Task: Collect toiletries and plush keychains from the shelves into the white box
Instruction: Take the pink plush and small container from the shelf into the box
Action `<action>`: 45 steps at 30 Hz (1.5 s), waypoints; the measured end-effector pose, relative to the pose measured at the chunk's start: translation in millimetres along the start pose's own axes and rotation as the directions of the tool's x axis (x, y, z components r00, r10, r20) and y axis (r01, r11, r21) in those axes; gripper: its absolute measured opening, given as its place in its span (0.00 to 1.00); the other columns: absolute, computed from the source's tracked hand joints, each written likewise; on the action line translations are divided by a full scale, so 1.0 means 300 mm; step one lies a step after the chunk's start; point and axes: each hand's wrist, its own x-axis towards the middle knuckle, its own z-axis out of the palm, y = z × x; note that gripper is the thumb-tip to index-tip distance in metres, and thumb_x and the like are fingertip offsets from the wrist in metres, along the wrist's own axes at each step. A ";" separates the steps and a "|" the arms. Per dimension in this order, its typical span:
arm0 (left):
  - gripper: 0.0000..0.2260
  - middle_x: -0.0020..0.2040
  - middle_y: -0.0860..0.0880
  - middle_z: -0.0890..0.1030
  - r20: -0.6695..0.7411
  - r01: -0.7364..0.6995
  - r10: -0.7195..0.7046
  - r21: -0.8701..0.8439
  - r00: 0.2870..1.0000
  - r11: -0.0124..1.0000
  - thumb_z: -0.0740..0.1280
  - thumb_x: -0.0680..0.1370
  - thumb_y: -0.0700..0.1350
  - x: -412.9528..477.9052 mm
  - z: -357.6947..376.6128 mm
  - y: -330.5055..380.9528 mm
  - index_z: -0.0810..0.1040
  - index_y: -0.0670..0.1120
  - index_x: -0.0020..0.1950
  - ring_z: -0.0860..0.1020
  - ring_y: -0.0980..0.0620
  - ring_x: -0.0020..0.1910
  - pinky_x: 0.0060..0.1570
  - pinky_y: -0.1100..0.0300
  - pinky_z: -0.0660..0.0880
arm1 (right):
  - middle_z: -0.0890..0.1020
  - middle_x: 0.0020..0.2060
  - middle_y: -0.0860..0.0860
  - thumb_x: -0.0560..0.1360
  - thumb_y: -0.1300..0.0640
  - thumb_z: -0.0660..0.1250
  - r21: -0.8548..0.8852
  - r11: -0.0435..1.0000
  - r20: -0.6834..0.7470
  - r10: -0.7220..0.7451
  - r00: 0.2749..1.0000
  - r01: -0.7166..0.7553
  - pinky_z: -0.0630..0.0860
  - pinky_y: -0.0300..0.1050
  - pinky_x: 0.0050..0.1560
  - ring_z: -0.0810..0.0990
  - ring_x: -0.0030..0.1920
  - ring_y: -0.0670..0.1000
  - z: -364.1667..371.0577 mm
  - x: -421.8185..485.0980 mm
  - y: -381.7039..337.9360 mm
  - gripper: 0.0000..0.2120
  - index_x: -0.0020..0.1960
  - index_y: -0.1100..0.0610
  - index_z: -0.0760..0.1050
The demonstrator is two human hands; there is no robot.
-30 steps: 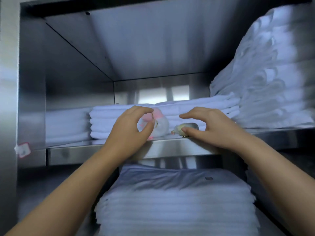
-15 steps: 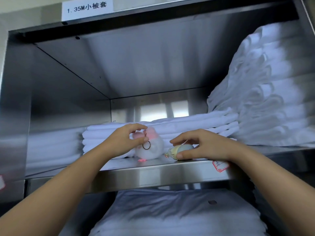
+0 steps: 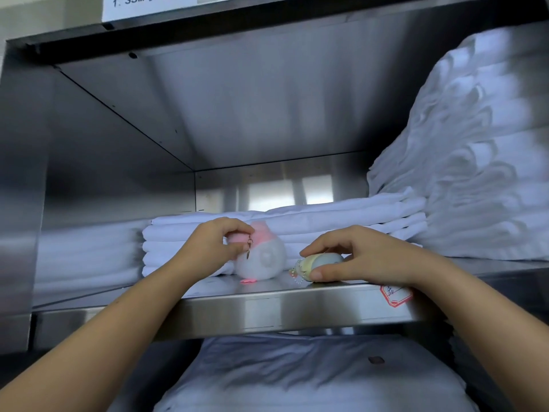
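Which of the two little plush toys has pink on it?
The round white plush, pinched at its pink top by the left hand; the smaller plush under the right hand is pale yellow.

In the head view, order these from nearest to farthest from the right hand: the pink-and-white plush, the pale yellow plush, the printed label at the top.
1. The pale yellow plush: gripped in the fingers of the right hand.
2. The pink-and-white plush: further left, pinched by the left hand.
3. The printed label: top left, high above both hands.
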 end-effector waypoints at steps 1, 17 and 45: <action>0.14 0.44 0.52 0.80 -0.013 0.000 0.000 -0.005 1.000 1.000 0.69 0.72 0.36 -0.002 0.000 0.004 0.77 0.57 0.41 0.78 0.52 0.42 0.38 0.70 0.74 | 0.82 0.48 0.39 0.59 0.36 0.70 -0.003 1.000 0.003 -0.003 1.000 0.003 0.75 0.48 0.58 0.79 0.50 0.42 0.000 -0.001 0.000 0.19 0.49 0.39 0.78; 0.12 0.36 0.54 0.81 -0.203 -0.013 0.008 -0.026 0.979 1.000 0.70 0.71 0.38 -0.063 -0.016 0.095 0.78 0.55 0.34 0.75 0.59 0.35 0.32 0.75 0.67 | 0.83 0.48 0.45 0.59 0.43 0.73 0.080 0.995 -0.055 -0.059 0.997 0.063 0.77 0.53 0.55 0.81 0.47 0.48 -0.005 -0.019 -0.004 0.17 0.46 0.45 0.80; 0.09 0.36 0.56 0.83 0.047 0.068 -0.051 -0.523 0.998 0.849 0.71 0.69 0.38 -0.653 -0.250 0.384 0.82 0.52 0.34 0.78 0.62 0.34 0.33 0.69 0.74 | 0.80 0.50 0.40 0.58 0.43 0.70 0.055 0.998 -0.636 0.017 0.772 0.023 0.75 0.38 0.52 0.77 0.54 0.42 0.293 -0.549 -0.487 0.19 0.49 0.45 0.78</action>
